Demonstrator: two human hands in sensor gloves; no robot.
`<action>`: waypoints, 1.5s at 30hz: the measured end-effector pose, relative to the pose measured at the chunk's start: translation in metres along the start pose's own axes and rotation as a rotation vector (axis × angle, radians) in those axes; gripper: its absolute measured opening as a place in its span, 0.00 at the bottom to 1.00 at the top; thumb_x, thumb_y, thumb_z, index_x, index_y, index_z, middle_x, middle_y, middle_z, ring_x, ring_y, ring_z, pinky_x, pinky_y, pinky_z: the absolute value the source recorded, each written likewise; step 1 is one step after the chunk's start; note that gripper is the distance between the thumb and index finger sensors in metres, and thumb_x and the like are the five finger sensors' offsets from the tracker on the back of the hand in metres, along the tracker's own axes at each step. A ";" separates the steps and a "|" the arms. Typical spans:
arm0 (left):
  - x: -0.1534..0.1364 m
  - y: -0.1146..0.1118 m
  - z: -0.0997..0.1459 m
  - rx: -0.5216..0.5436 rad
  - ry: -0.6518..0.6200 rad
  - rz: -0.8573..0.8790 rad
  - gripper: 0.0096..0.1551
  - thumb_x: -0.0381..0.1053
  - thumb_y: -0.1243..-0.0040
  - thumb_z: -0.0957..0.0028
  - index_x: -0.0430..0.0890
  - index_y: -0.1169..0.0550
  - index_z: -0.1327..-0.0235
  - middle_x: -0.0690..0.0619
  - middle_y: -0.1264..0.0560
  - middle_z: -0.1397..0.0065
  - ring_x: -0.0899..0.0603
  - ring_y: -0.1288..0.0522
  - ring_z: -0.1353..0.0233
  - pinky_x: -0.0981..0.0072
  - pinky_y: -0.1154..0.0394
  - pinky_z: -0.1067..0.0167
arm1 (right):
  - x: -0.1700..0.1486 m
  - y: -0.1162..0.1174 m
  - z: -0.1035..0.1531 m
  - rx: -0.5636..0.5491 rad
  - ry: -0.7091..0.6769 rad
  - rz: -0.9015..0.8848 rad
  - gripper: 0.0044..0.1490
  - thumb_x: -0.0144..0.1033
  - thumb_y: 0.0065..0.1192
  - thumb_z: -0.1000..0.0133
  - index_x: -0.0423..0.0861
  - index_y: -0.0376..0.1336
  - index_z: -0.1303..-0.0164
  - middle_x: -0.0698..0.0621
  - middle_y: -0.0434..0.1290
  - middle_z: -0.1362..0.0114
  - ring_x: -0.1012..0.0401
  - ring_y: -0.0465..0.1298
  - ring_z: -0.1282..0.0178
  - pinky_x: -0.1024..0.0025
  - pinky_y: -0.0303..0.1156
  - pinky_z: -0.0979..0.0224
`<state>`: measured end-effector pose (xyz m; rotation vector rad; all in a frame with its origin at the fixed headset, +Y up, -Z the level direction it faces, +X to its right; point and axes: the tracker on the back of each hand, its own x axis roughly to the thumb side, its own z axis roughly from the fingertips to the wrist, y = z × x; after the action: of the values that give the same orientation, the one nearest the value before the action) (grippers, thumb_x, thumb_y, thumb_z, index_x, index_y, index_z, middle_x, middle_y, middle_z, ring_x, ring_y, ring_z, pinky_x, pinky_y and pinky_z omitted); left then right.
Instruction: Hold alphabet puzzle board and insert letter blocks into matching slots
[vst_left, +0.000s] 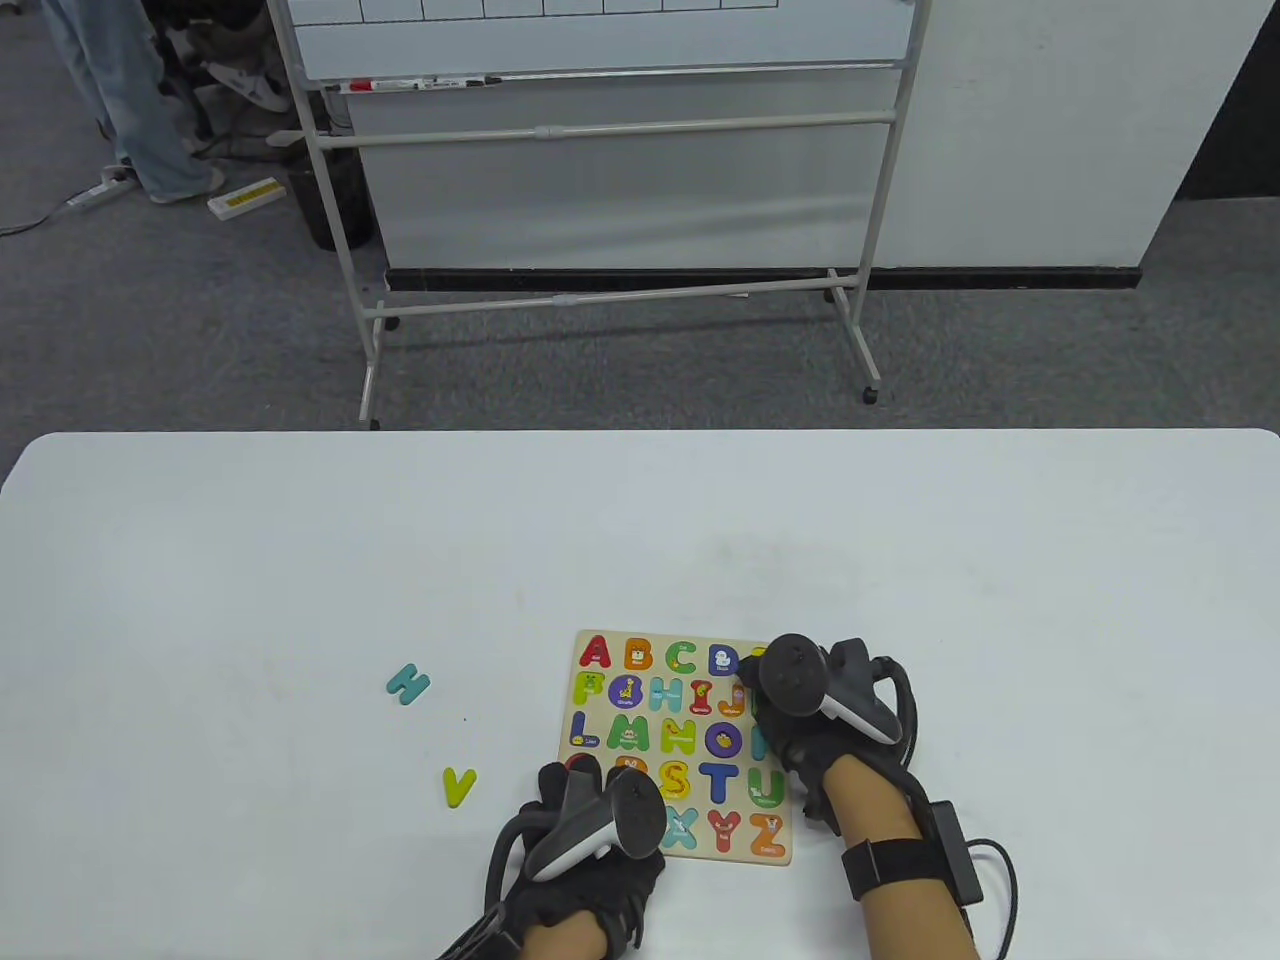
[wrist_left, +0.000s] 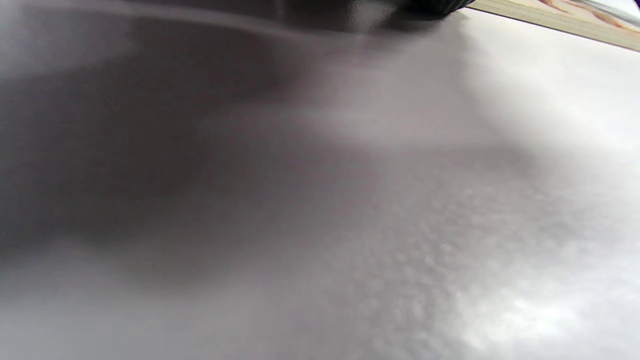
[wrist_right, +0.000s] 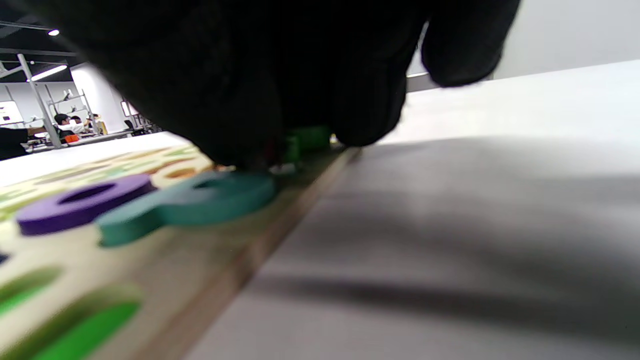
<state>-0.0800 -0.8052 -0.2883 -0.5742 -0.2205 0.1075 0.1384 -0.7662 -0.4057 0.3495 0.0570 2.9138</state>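
far left on the white table (vst_left: 250, 560) lie two loose pieces well apart from the board: a teal letter h (vst_left: 407, 684) and, nearer the person, a yellow-green letter v (vst_left: 458, 787). if they get forgotten, their slots stay bare.

the left hand (vst_left: 585, 845) rests on the near left corner of the alphabet puzzle board (vst_left: 600, 760), apparently pinning it; how its fingers lie i cannot tell. if that pressure slackens, the board could skate across the smooth table under a push from the other side.

the board sits near the table's front edge, most letters seated. the right hand (vst_left: 815, 715) presses down at its right edge. in the right wrist view its fingertips (wrist_right: 350, 115) bear on a small green piece (wrist_right: 307, 139) beside a teal letter (wrist_right: 190, 205); whether they grip it or only push is hidden. a piece pressed in crooked could jam, or tip the board's far edge up.
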 end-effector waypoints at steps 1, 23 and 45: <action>0.000 0.000 0.000 0.000 0.000 -0.001 0.50 0.61 0.62 0.45 0.40 0.66 0.25 0.29 0.72 0.24 0.18 0.72 0.27 0.25 0.61 0.34 | 0.000 0.000 0.000 -0.003 -0.001 0.001 0.35 0.36 0.81 0.54 0.53 0.72 0.34 0.51 0.77 0.28 0.50 0.80 0.34 0.44 0.68 0.27; -0.001 0.000 0.000 -0.005 -0.005 0.003 0.50 0.61 0.61 0.45 0.40 0.66 0.25 0.29 0.72 0.24 0.18 0.72 0.27 0.24 0.61 0.34 | -0.006 0.000 0.002 -0.093 0.016 -0.034 0.23 0.37 0.86 0.58 0.56 0.80 0.51 0.53 0.83 0.35 0.53 0.85 0.39 0.46 0.71 0.29; -0.001 0.000 0.000 -0.005 -0.005 0.003 0.50 0.61 0.61 0.45 0.40 0.66 0.25 0.29 0.72 0.24 0.18 0.73 0.27 0.24 0.61 0.34 | -0.020 0.000 0.006 -0.113 0.101 -0.104 0.21 0.42 0.88 0.60 0.63 0.81 0.57 0.62 0.86 0.39 0.58 0.87 0.39 0.51 0.74 0.32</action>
<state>-0.0807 -0.8052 -0.2890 -0.5797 -0.2246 0.1111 0.1591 -0.7699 -0.4049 0.1746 -0.0725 2.8148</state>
